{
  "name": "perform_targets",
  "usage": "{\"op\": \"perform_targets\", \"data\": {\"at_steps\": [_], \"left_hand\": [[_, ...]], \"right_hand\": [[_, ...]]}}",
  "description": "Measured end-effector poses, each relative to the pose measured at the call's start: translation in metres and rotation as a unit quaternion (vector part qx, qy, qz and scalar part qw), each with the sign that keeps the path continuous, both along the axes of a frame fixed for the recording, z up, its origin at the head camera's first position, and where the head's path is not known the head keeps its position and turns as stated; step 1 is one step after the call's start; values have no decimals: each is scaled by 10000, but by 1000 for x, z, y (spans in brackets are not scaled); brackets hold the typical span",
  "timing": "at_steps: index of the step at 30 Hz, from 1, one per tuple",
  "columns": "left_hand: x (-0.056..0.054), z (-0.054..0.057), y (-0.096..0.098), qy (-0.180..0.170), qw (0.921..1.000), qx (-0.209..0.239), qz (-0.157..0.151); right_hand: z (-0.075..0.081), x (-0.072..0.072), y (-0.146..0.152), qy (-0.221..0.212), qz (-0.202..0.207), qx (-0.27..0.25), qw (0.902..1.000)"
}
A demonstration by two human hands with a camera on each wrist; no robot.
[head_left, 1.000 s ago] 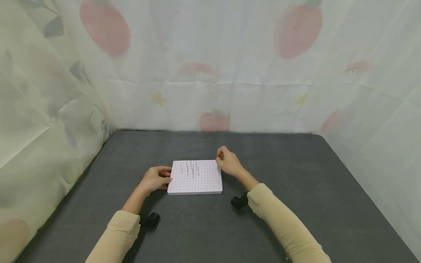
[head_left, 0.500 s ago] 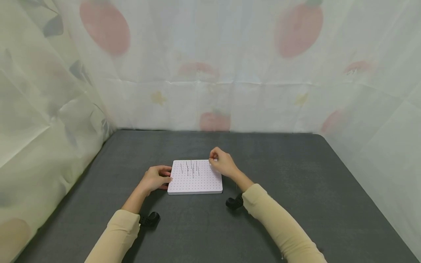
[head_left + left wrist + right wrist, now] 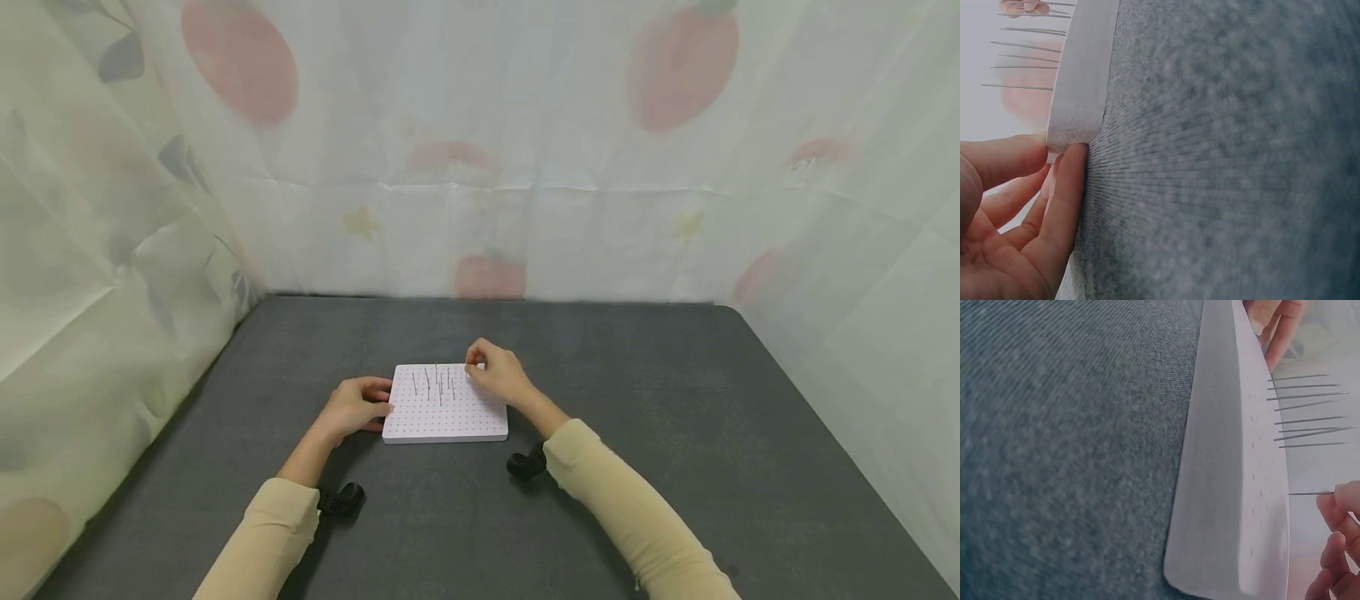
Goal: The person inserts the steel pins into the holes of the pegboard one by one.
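Note:
A white pegboard [image 3: 447, 423] with rows of small holes lies on the table. Several thin metal pins [image 3: 440, 394] stand upright in its far left part, some leaning slightly. My left hand [image 3: 356, 408] grips the board's left edge; in the left wrist view the thumb lies at the top edge and the fingers against the side. Over the board's far right part, my right hand [image 3: 498, 372] pinches one more thin metal pin [image 3: 1311, 494] between thumb and forefinger. That pin's lower end meets the board in the right wrist view; whether it sits in a hole cannot be seen.
The dark grey table [image 3: 637, 375] extends around the board on all sides. A pale curtain [image 3: 585, 242] with fruit prints hangs behind it, and more cloth hangs at both sides. A black wrist mount [image 3: 343, 500] sits on the left wrist, another [image 3: 527, 463] on the right.
My right hand has moved left over the board, from its far right corner toward the standing pins, carrying the pin. The left hand and the board have hardly moved.

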State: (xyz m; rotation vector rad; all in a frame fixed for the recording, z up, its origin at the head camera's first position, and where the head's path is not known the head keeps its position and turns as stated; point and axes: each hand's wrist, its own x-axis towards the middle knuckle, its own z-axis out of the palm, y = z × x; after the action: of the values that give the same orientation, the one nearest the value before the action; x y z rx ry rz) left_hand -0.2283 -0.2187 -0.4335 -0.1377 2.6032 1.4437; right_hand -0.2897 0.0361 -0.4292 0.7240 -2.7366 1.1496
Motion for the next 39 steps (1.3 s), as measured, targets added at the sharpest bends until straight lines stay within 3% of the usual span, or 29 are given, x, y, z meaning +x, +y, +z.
{"op": "perform_targets", "data": {"at_steps": [39], "left_hand": [[-2, -2, -2, -4, 10000, -9, -49]], "right_hand": [[-2, 6, -7, -2, 250, 439, 9987]]}}
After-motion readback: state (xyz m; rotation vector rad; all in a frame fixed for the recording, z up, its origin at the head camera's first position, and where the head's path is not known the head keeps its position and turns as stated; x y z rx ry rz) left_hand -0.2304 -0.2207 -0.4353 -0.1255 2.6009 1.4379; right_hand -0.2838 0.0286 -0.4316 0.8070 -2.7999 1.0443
